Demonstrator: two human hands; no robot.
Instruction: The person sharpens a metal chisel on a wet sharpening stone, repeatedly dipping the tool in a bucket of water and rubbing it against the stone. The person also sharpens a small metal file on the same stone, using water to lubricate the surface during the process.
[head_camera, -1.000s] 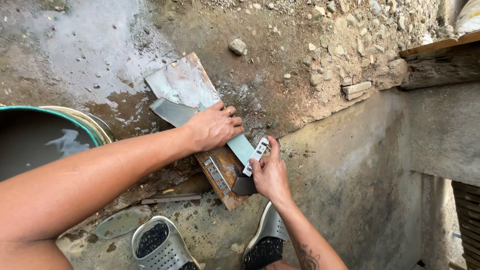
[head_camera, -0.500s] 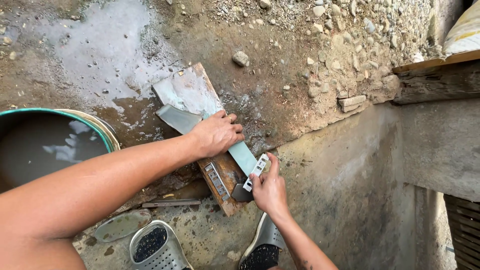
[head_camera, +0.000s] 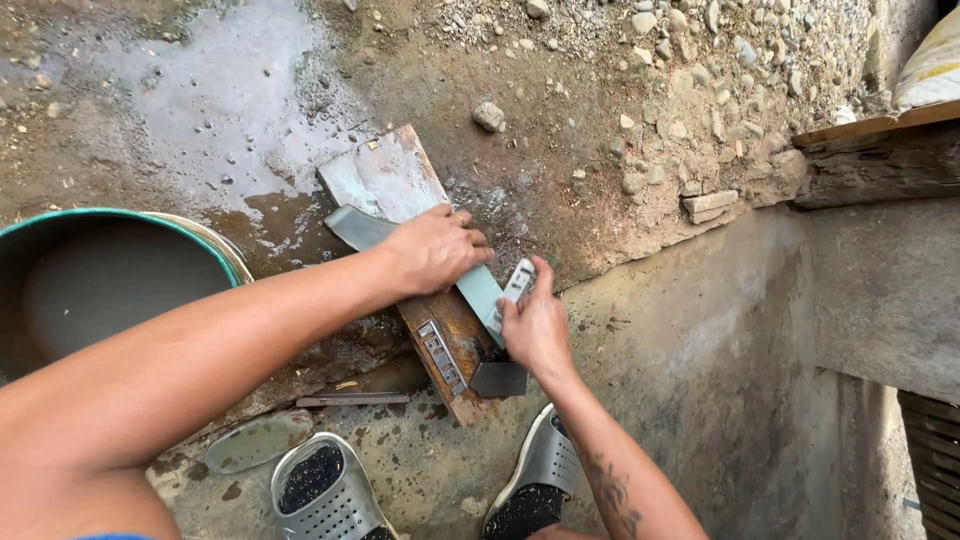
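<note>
Left hand: palm down, fingers flat, pressing knife blade onto wooden board. Right hand: at board's near end, closed around knife handle.

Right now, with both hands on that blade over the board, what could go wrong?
1. The left hand presses flat on the blade; a slip on the wet wooden board could drag fingers onto the edge.
2. The right hand grips the handle close to the blade, so it could slide forward.
3. The board looks to overhang the concrete ledge above the sandalled feet; it might tip.
</note>
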